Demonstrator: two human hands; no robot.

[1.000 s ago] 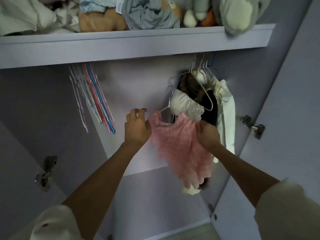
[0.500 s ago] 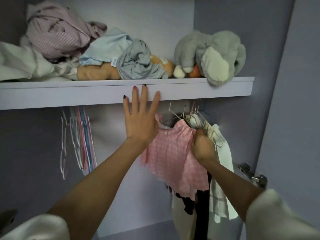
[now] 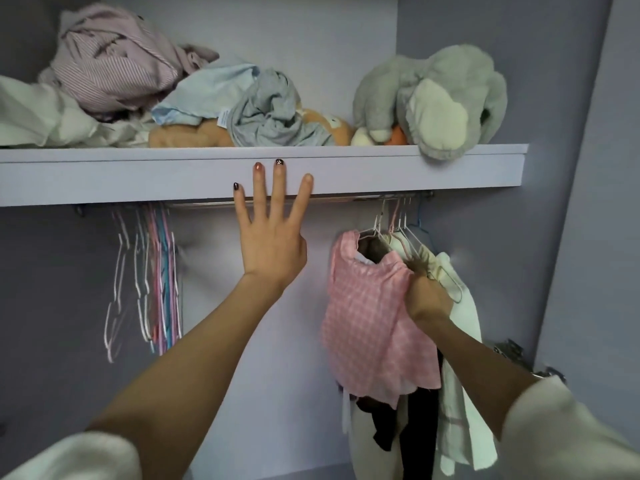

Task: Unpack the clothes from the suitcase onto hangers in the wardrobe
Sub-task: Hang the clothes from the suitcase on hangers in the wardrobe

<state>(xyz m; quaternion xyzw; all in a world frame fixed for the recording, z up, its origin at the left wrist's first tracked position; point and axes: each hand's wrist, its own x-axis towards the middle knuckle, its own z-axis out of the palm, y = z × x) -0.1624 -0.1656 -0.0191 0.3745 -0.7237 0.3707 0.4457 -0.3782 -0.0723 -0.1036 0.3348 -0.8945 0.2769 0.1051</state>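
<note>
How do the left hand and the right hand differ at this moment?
The left hand is open with straight, spread fingers; the right hand is curled, gripping the pink checked top. The left hand reaches up to the shelf edge; the right hand is lower. Both are raised inside the wardrobe.

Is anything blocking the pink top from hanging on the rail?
Nothing visible does. The pink top is already on a hanger hooked over the rail, at the left edge of the hung clothes. The right hand grips its shoulder; the left hand is spread open, off to the left.
</note>
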